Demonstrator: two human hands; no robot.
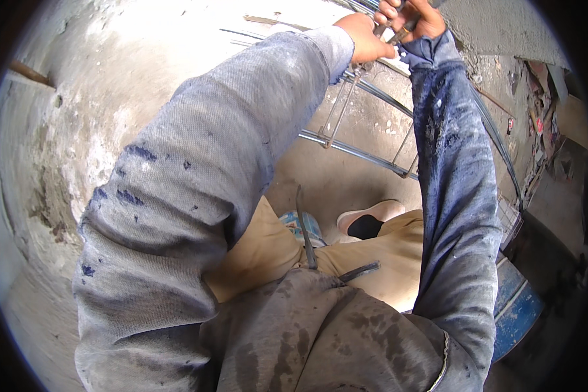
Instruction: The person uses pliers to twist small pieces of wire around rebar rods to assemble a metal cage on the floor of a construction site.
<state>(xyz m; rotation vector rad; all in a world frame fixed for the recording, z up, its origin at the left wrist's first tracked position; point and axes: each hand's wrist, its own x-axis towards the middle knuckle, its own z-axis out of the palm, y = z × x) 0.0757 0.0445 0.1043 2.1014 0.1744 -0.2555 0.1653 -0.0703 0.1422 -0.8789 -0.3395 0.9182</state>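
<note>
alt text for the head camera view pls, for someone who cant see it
Seen from above, a person's left hand and right hand reach up to a cage of steel bars, the right gripping a thin metal tool at a joint. Grey stained sleeves fill the frame; below are tan trousers, a pale shoe, concrete floor and a blue drum.

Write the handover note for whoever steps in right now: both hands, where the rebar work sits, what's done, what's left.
Left hand: closed around the steel at the top of the rebar cage, near one of its wire ties.
Right hand: gripping a slim metal tool pressed against the same spot, next to the left hand.
The cage runs diagonally across the concrete floor in front of the knees, long bars joined by stirrups. A blue drum stands at lower right.
Done: stirrups already sit along the bars.
Left: the joint under the hands is still being worked; whether other joints are tied cannot be told.
</note>
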